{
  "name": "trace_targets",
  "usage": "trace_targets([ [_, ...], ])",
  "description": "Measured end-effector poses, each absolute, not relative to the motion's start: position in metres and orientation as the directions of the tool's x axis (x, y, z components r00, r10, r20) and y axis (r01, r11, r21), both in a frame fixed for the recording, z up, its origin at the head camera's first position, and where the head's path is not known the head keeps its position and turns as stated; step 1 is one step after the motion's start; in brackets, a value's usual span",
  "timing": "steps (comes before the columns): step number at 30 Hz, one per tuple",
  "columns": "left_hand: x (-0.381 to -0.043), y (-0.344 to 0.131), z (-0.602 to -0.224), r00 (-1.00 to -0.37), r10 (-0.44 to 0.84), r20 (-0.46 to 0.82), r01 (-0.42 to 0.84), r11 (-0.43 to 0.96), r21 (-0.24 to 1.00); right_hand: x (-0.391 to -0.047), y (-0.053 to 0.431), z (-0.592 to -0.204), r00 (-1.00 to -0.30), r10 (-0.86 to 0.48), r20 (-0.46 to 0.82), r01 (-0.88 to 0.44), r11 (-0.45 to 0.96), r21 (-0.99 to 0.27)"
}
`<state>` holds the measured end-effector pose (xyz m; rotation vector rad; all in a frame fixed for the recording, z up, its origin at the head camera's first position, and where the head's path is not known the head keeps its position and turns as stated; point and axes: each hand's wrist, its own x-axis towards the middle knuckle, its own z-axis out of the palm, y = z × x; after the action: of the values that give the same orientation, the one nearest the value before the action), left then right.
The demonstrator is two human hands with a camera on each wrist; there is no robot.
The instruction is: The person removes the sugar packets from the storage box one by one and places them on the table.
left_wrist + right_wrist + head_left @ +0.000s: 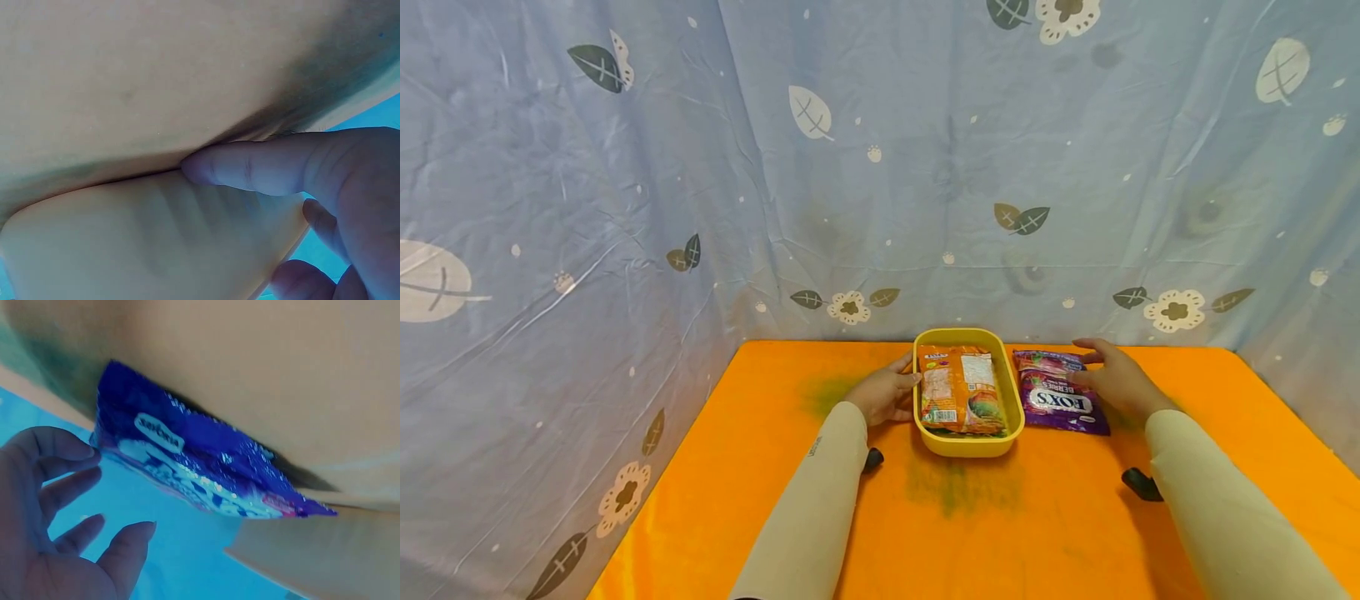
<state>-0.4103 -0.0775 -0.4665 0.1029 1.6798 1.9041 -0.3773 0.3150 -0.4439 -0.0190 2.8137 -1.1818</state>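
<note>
Your left hand (887, 393) rests against the left side of the yellow bin (970, 447), its fingers fairly straight along the wall rather than curled over the rim. In the left wrist view the thumb touches the wall low down, near the desk (1037, 517); that light contact probably serves to keep the bin from sliding.

Inside the bin, the orange bag (951, 387) lies flat, the walls likely keeping it in line with the long sides. Something greenish shows under its near edge, too covered to name.

The purple bag (1060, 404) lies on the desk just right of the bin, its lettering upside down to you. Your right hand (1123, 383) is over its right side, wide and holding nothing, thumb well apart from the fingers, seemingly to span the bag's edge. In the right wrist view the fingertips come right beside one corner; you cannot tell whether they touch.
</note>
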Motion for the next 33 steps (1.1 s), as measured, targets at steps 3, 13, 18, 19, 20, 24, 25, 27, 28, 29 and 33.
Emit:
trace_targets([
  [3,-0.410,-0.078,-0.467,-0.819,0.477,-0.319,-0.378,-0.029,0.925,-0.376,0.310,-0.441,-0.997,-0.065,-0.048,-0.011,0.694,-0.720],
  [13,-0.410,-0.079,-0.467,-0.818,0.481,-0.314,-0.370,-0.023,0.929,-0.377,0.286,-0.437,-0.991,-0.135,-0.021,-0.069,0.629,-0.775],
  [18,-0.410,-0.080,-0.467,-0.818,0.480,-0.316,-0.375,-0.030,0.926,-0.377,0.277,-0.434,-0.987,-0.159,-0.021,-0.072,0.556,-0.828],
  [19,-0.410,-0.080,-0.467,-0.818,0.479,-0.319,-0.378,-0.031,0.925,-0.374,0.273,-0.430,-0.986,-0.168,-0.022,-0.071,0.527,-0.847],
  [20,-0.410,-0.080,-0.467,-0.818,0.477,-0.322,-0.382,-0.032,0.924,-0.374,0.271,-0.429,-0.985,-0.170,-0.021,-0.069,0.503,-0.862],
  [24,-0.410,-0.080,-0.467,-0.819,0.475,-0.323,-0.384,-0.035,0.923,-0.374,0.259,-0.425,-0.982,-0.186,-0.015,-0.060,0.386,-0.920],
  [25,-0.410,-0.079,-0.467,-0.819,0.473,-0.324,-0.385,-0.035,0.922,-0.375,0.256,-0.425,-0.982,-0.187,-0.013,-0.056,0.360,-0.931],
  [27,-0.409,-0.079,-0.466,-0.821,0.473,-0.320,-0.379,-0.034,0.925,-0.379,0.251,-0.427,-0.982,-0.189,-0.012,-0.046,0.303,-0.952],
  [28,-0.409,-0.079,-0.466,-0.821,0.474,-0.317,-0.377,-0.034,0.926,-0.380,0.248,-0.427,-0.981,-0.194,-0.012,-0.042,0.270,-0.962],
  [29,-0.409,-0.079,-0.465,-0.822,0.472,-0.317,-0.376,-0.033,0.926,-0.380,0.246,-0.426,-0.980,-0.200,-0.010,-0.040,0.246,-0.968],
  [33,-0.408,-0.079,-0.465,-0.826,0.469,-0.312,-0.370,-0.033,0.928,-0.379,0.235,-0.421,-0.973,-0.229,0.005,-0.041,0.152,-0.988],
])
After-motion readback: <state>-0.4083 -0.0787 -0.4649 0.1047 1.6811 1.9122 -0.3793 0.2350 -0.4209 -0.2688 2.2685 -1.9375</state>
